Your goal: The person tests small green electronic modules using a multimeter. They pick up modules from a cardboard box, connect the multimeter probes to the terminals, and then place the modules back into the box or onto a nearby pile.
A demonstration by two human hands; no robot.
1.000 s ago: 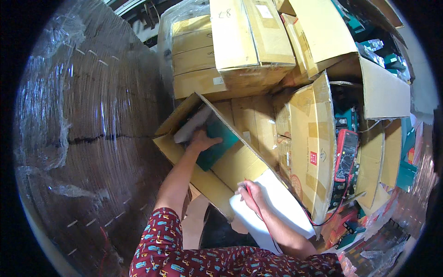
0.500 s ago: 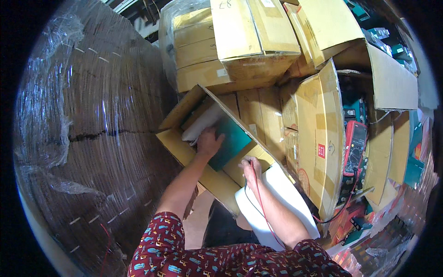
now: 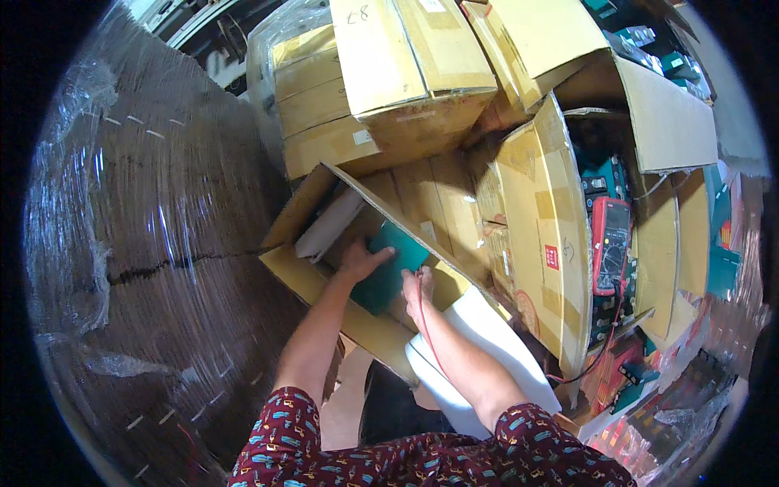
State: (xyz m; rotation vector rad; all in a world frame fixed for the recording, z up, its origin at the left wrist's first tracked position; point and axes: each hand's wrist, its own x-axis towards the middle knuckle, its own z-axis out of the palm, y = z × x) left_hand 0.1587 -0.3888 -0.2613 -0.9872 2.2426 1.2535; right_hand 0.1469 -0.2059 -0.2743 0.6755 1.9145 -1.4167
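Note:
Inside an open cardboard carton (image 3: 286,258) sits a flat-faced teal-green box (image 3: 381,286). My left hand (image 3: 362,261) grips its left edge, thumb laid over the top face and fingers hidden down the side. At the opposite edge of the green box is my right hand (image 3: 416,292), its fingers closed round the red test lead (image 3: 422,329), which runs back along my forearm. The fingertips are partly hidden, so I cannot tell whether they press on the box. A pale foam slab (image 3: 331,226) leans at the carton's far left end.
White foam sheet (image 3: 487,341) hangs over the carton's near right side. To the right, a red multimeter (image 3: 610,245) rests on teal devices in another open carton (image 3: 542,227). Film-wrapped stacks (image 3: 187,203) rise at left; closed cartons (image 3: 414,65) stand behind.
My left hand has moved from beside the foam slab onto the green box's edge, its thumb now on the face. My right hand has come in against the box. The view has shifted slightly.

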